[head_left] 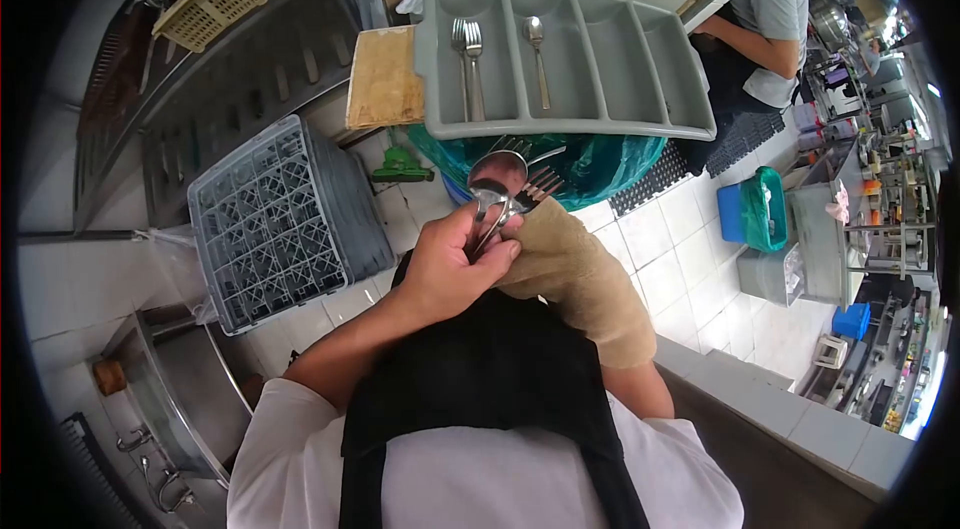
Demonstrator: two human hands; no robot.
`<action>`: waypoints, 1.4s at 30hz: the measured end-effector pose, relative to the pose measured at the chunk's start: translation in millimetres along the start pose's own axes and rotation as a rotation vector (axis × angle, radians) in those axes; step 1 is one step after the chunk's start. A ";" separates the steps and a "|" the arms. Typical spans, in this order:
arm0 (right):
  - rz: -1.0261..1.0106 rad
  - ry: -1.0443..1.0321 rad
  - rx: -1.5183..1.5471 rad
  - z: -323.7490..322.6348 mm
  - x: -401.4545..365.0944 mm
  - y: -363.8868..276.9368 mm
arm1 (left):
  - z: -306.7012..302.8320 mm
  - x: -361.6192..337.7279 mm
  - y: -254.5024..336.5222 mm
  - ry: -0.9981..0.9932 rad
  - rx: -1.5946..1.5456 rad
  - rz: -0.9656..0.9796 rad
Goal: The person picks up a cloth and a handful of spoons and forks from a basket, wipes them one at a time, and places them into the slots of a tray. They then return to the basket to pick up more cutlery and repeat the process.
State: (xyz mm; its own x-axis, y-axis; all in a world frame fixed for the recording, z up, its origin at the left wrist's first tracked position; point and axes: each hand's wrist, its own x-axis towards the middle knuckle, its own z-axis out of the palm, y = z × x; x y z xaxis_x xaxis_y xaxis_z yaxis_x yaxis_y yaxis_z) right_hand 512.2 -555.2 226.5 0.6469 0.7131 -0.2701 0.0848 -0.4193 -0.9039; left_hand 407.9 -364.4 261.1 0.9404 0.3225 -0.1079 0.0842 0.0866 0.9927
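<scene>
Head view: pinching the handles of the steel spoons [497, 177] and forks [545, 184] with the left hand [448, 267], fingers curled tight and pressed together, bowls and tines pointing away. Backing the bundle through a coarse tan cloth [580, 279] draped over the right hand, hiding it and making its grip impossible to tell. Holding just short of the near rim of the grey moulded cutlery tray [600, 121], over a green-lined bin [610, 164], with a grey lattice rack [270, 229] well apart leftward and open white tiled floor [680, 259] rightward.

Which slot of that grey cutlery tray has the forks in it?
The end slot beside the wooden board: two forks lie there. Its neighbour holds a single spoon; the rest look empty.
</scene>
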 end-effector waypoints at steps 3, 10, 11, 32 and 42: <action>-0.042 -0.057 -0.528 -2.8 0.8 9.0 | 0.5 -0.9 -6.9 0.071 -0.015 0.043; 0.066 -0.127 -0.645 -11.3 3.6 -106.8 | 0.8 -3.7 -10.1 0.114 0.069 0.028; 0.175 -0.157 -0.593 -10.6 6.0 -129.0 | 0.7 -3.5 -10.0 0.125 0.069 0.025; -0.403 -0.058 -0.531 -48.6 -6.5 -103.7 | -95.0 -58.2 -57.4 0.450 0.464 -0.320; -0.399 0.034 -0.654 -57.2 19.9 -140.1 | -89.7 -50.4 -52.4 0.437 -0.087 -0.326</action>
State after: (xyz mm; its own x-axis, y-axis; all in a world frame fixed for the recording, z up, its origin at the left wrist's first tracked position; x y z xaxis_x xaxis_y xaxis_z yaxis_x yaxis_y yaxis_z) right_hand 556.5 -514.5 366.7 0.4956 0.8668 0.0556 0.7409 -0.3885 -0.5478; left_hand 326.6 -300.6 209.7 0.6444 0.6256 -0.4397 0.3032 0.3189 0.8980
